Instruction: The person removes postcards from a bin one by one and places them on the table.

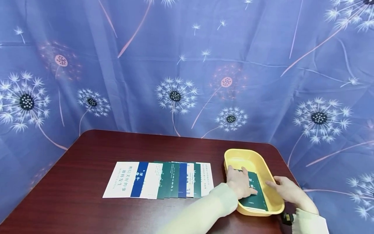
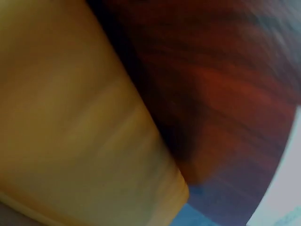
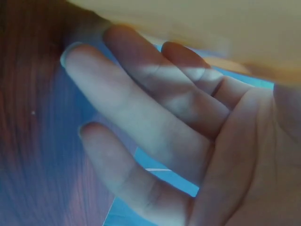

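Note:
A yellow plastic tray (image 1: 261, 162) stands at the right of the table, with dark green printed cards (image 1: 257, 201) lying inside it. My left hand (image 1: 238, 182) reaches over the tray's left rim, fingers spread on the cards and thumb toward the near right. My right hand (image 1: 287, 191) holds the tray's right rim, thumb over the inside. In the right wrist view, the fingers (image 3: 136, 113) lie along the outside under the tray's wall (image 3: 188, 23). The left wrist view shows the yellow tray wall (image 2: 70, 103) close up, without the left hand.
Left of the tray, an overlapping row of white, blue and green printed cards (image 1: 124, 180) lies on the dark red wooden table (image 1: 73, 182). A blue curtain with dandelion patterns (image 1: 140, 71) hangs behind the table and along its sides.

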Demonstrator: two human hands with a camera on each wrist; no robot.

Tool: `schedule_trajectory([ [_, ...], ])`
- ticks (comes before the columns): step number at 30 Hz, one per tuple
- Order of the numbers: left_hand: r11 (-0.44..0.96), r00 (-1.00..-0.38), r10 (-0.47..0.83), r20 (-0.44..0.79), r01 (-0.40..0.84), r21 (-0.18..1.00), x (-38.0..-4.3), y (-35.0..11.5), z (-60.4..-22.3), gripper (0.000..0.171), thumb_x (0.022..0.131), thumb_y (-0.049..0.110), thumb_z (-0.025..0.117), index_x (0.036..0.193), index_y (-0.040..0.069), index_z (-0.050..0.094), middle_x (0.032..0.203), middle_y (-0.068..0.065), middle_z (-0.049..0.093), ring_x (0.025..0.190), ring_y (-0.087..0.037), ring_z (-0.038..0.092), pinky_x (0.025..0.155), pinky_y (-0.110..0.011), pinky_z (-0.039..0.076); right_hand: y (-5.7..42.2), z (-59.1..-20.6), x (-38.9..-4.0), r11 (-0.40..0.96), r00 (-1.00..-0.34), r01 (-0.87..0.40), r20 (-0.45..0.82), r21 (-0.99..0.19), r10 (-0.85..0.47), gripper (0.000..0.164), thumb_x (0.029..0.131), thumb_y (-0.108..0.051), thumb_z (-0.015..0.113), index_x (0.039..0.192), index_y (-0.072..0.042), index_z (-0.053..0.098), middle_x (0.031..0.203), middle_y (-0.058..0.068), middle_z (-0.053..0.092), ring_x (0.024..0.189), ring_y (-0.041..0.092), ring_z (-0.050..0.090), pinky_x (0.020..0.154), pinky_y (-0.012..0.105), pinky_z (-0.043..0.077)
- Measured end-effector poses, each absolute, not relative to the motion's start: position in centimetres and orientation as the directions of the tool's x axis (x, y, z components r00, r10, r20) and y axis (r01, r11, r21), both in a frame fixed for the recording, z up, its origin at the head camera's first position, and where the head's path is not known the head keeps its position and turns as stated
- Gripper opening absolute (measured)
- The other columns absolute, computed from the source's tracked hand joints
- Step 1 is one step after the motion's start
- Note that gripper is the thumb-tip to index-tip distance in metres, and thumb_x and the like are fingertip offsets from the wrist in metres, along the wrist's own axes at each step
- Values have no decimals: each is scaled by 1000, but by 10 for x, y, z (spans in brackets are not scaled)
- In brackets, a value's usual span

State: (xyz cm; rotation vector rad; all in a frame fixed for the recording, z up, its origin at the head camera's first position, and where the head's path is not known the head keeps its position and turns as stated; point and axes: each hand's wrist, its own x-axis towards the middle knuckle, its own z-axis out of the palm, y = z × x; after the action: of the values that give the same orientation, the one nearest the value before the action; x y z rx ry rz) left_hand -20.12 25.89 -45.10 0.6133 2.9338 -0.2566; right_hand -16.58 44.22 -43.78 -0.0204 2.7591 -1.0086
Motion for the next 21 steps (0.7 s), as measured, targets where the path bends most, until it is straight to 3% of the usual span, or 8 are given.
schedule_trajectory([
  [7, 889, -910, 380, -167, 409, -203, -205, 260, -455, 102, 69, 91, 46, 152, 36, 27, 116, 18, 63, 113, 0, 54, 106, -32, 26, 441, -438, -168, 765, -980, 68, -185, -640, -67, 29, 101, -22, 55, 98, 6, 62, 76, 8, 64, 68, 21, 62, 60, 32, 51],
  [11, 904, -913, 386, -131, 403, -143, -206, 257, -460, 103, 68, 87, 53, 152, 35, 27, 106, 17, 67, 115, -2, 54, 105, -32, 26, 440, -440, -167, 757, -980, 80, -191, -648, -60, 30, 101, -23, 55, 98, 6, 62, 76, 7, 65, 67, 21, 63, 60, 31, 51],
  [16, 914, -914, 405, -32, 405, -19, -209, 255, -465, 104, 68, 79, 65, 153, 31, 26, 97, 16, 68, 88, 1, 61, 97, -29, 32, 440, -441, -165, 757, -979, 86, -195, -647, -56, 30, 101, -24, 55, 96, 4, 63, 74, 7, 65, 66, 20, 63, 60, 31, 51],
  [21, 909, -914, 395, 91, 404, 106, -211, 251, -466, 87, 79, 65, 68, 148, 25, 32, 75, 13, 66, 66, -2, 58, 80, -26, 34, 439, -439, -166, 756, -980, 83, -189, -650, -55, 31, 101, -26, 54, 94, 3, 63, 74, 7, 64, 66, 19, 61, 60, 30, 49],
])
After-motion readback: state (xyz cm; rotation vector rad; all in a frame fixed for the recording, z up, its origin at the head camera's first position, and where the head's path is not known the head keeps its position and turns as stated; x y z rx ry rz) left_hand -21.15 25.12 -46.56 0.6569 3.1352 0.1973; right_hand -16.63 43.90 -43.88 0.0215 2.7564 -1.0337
